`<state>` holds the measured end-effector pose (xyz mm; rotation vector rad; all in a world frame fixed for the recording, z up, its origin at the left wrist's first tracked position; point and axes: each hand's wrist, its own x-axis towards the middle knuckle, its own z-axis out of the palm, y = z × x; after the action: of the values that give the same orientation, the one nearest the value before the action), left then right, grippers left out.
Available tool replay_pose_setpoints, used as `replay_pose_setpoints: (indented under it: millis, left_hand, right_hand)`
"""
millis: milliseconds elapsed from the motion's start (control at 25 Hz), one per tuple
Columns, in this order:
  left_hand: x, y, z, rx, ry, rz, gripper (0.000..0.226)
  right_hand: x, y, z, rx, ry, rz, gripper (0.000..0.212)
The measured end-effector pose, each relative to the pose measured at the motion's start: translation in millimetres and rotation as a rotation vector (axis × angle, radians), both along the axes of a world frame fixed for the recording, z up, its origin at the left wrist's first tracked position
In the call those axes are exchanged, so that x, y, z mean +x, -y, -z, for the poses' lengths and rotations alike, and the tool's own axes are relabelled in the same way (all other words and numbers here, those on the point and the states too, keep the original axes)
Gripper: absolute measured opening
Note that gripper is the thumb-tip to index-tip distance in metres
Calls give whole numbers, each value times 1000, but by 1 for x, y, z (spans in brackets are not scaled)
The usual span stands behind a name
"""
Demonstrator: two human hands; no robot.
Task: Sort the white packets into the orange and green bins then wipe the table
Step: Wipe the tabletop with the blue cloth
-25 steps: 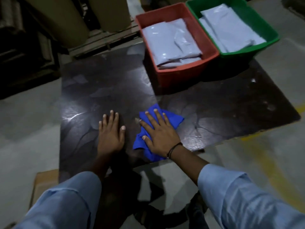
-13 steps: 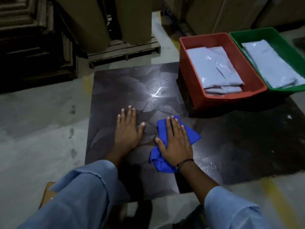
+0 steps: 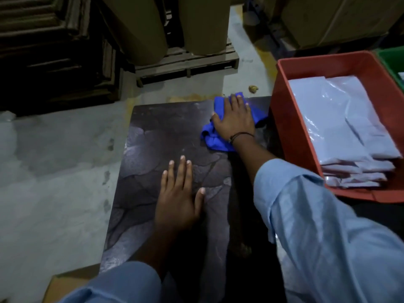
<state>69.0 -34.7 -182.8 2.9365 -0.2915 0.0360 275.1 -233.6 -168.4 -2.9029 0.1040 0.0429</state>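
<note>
My right hand [image 3: 235,121] presses a crumpled blue cloth [image 3: 215,141] flat onto the dark table [image 3: 157,136] at its far edge, right beside the orange bin [image 3: 284,119]. The fingers lie straight over the cloth. My left hand [image 3: 178,197] rests flat on the table's middle, fingers spread, holding nothing. White packets [image 3: 334,127] lie stacked inside the orange bin. A corner of the green bin [image 3: 392,62] shows at the right edge with a sliver of white inside.
Large brown paper rolls [image 3: 203,22] stand on a wooden pallet [image 3: 185,62] behind the table. Dark stacked boards [image 3: 54,51] fill the far left. A cardboard box [image 3: 65,283] sits at the near left corner. A small brown scrap [image 3: 253,88] lies on the grey floor.
My right hand has slid the blue cloth from the table's middle to its far edge next to the orange bin. My left hand stayed flat on the table. The view has shifted left.
</note>
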Motion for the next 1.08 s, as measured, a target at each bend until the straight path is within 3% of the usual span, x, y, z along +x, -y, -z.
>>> replay_pose_setpoints:
  millis: [120,200,560,680,840,1080]
  left_hand:
    - [1,0,-1,-4,2,2,77]
    - [3,-1,-1,14,-9,3,77]
    - [-7,0,-6,-2,-12,8,75]
    - [-9,2,-12,-7,-63,29,77]
    - [10,-34,-9,22,-57,-28,81]
    - [12,-50,-1,-10,-7,-70,79]
  right_hand:
    - [25,-3,-2,-5,2,-5,78]
    - [-2,-5,-2,11,14,-31,78]
    - [-371,-11,-15,19,70,-130,73]
    - [-445,-27,-20,-3,12,-149,73]
    - [-423,-40,-15,12,13,-164,74]
    - [-236,-52,-2,-4,62,-136,75]
